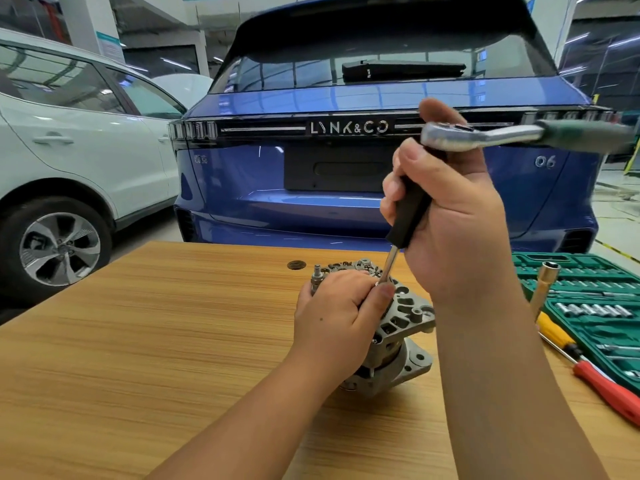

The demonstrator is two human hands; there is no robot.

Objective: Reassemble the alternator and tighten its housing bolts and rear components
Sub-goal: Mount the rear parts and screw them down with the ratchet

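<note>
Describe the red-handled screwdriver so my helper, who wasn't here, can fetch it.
Start at the wooden table and go to its right edge, where the green socket set case lies open. The red-handled screwdriver lies beside the case's near edge, next to a yellow-handled screwdriver; its red handle sets it apart.

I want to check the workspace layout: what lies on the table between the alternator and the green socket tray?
In the head view, only the person's right forearm crosses above that stretch between the alternator and the green socket tray; the visible wooden table there looks bare.

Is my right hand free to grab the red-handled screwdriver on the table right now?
Probably not: the right hand grips a black-handled driver, though the red-handled screwdriver lies uncovered nearby.
</note>
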